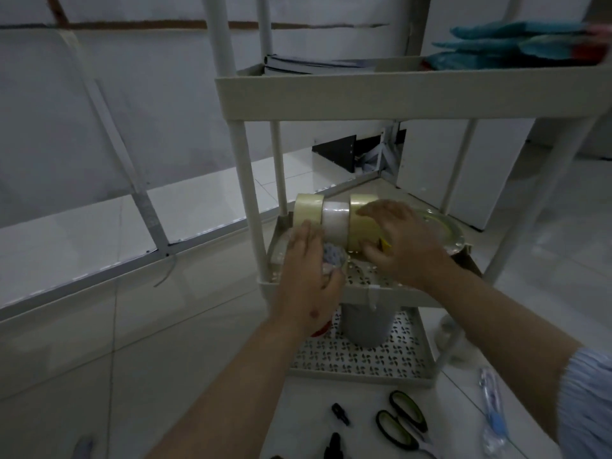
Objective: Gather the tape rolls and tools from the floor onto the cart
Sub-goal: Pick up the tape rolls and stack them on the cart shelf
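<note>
Both hands rest on three tape rolls (334, 223) on the cart (381, 94): the right hand (402, 241), fingers spread, hides one roll's side; the left hand (308, 276) lies flat, its grasp unclear.

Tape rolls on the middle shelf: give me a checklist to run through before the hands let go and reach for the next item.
1. Three tape rolls on the middle shelf, standing on edge side by side: ok.
2. Right hand steadying the rolls: ok.
3. Left hand free: not ok, it seems to hold a small bluish item, identity unclear.
4. Rolls will stay put when released: cannot tell.
5. Floor cleared: not ok, scissors and a black marker remain.
</note>
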`<act>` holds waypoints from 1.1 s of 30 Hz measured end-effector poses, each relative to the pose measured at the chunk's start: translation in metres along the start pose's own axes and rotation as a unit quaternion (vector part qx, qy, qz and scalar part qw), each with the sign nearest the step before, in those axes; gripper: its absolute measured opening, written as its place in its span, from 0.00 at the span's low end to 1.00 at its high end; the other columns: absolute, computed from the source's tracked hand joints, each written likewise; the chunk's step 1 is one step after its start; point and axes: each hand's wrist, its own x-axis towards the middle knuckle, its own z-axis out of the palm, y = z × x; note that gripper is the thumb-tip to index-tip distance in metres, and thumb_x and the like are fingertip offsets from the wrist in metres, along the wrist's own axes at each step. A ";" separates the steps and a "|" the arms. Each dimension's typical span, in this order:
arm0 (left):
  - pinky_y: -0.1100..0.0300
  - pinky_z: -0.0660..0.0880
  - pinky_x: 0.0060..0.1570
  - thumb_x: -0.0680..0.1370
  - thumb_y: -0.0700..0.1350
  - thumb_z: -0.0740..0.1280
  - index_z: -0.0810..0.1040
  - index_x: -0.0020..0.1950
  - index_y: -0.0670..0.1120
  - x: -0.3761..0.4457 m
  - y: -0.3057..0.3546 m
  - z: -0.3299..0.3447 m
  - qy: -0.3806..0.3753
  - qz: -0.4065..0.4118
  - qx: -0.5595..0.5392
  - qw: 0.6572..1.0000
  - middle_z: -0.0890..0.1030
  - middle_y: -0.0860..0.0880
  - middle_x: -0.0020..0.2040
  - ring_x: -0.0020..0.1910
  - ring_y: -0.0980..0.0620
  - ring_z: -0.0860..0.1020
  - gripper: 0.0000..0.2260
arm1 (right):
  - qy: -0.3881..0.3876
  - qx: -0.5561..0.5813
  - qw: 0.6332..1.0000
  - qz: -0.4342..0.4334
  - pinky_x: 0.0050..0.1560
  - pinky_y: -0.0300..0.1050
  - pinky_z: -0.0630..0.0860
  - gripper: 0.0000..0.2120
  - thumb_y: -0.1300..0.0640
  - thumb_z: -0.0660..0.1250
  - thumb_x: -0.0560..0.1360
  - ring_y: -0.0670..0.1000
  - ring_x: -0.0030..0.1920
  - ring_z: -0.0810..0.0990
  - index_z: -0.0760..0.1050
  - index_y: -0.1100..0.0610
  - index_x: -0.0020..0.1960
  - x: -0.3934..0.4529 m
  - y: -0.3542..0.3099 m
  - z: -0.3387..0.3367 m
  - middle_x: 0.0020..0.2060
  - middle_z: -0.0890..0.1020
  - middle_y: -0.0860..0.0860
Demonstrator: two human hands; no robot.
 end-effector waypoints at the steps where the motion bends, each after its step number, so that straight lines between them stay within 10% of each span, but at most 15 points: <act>1: 0.50 0.55 0.74 0.72 0.48 0.56 0.61 0.71 0.45 -0.012 0.004 0.006 0.000 0.013 -0.012 1.000 0.60 0.46 0.72 0.73 0.48 0.55 0.27 | -0.011 0.002 1.000 -0.011 0.57 0.44 0.64 0.20 0.53 0.63 0.72 0.58 0.60 0.71 0.70 0.59 0.62 -0.018 0.002 -0.002 0.59 0.75 0.57; 13: 0.62 0.46 0.73 0.74 0.50 0.53 0.52 0.75 0.48 -0.113 0.037 0.145 -0.217 -0.021 -0.085 0.972 0.45 0.54 0.76 0.74 0.60 0.42 0.29 | -0.208 -0.076 0.970 0.097 0.54 0.46 0.76 0.20 0.59 0.70 0.67 0.55 0.55 0.76 0.75 0.60 0.59 -0.210 0.104 0.000 0.54 0.81 0.57; 21: 0.71 0.47 0.63 0.78 0.42 0.58 0.47 0.75 0.47 -0.096 0.050 0.237 -0.318 -0.075 -0.095 0.940 0.49 0.51 0.76 0.72 0.58 0.51 0.29 | -0.165 0.015 0.941 0.294 0.68 0.45 0.60 0.24 0.61 0.64 0.73 0.57 0.67 0.66 0.65 0.60 0.68 -0.226 0.185 0.024 0.67 0.70 0.58; 29: 0.48 0.59 0.72 0.73 0.41 0.61 0.47 0.74 0.42 -0.048 0.024 0.318 -0.347 -0.118 -0.024 0.930 0.51 0.42 0.75 0.74 0.42 0.53 0.33 | -0.168 0.137 0.900 0.379 0.72 0.42 0.53 0.32 0.58 0.63 0.76 0.52 0.74 0.57 0.52 0.59 0.74 -0.218 0.241 0.074 0.75 0.57 0.54; 33: 0.53 0.50 0.75 0.76 0.41 0.61 0.41 0.74 0.39 -0.029 0.011 0.336 -0.331 -0.169 -0.007 0.928 0.45 0.40 0.76 0.76 0.42 0.46 0.35 | -0.150 0.191 0.898 0.367 0.61 0.17 0.52 0.28 0.65 0.63 0.74 0.52 0.70 0.63 0.56 0.62 0.72 -0.209 0.250 0.093 0.70 0.65 0.57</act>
